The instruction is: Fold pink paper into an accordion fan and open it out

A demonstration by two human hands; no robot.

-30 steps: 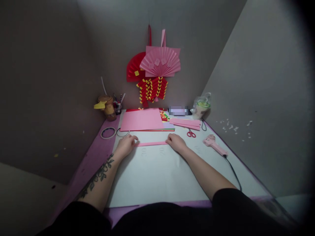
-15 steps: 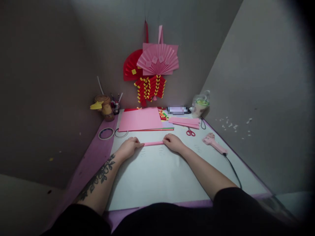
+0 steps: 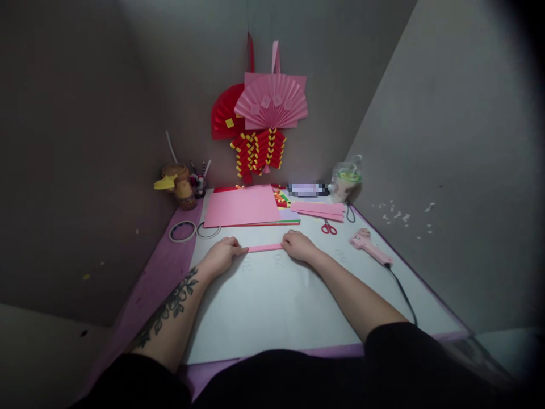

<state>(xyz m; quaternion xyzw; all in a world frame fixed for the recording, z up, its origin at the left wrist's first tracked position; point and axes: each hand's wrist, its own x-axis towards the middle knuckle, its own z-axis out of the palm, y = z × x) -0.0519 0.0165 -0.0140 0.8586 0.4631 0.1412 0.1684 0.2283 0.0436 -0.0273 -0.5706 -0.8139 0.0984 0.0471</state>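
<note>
Grey walls close in on three sides of a small work corner, and on the back wall hang a pink paper fan [image 3: 272, 102] and a red paper fan [image 3: 222, 116], with red and yellow folded chains [image 3: 258, 152] under them. On the white mat [image 3: 272, 307], which lies on a purple table [image 3: 157, 284], the person presses a narrow pink paper strip [image 3: 264, 247] flat. Their left hand [image 3: 221, 255] lies on the left end of the strip, fingers bent down on it, and their right hand [image 3: 299, 246] lies on the right end in the same way; both hands hold the strip against the mat and do not lift it. Just behind the strip is a stack of pink paper sheets [image 3: 242, 205], and to the right some more folded pink strips [image 3: 319, 210]. Red scissors [image 3: 328, 228] and a pink glue gun [image 3: 368, 246] with a black cable rest near the right hand. Two tape rings [image 3: 183, 231] lie near the left hand, and a brown jar [image 3: 181, 184] stands in the far left corner.
</note>
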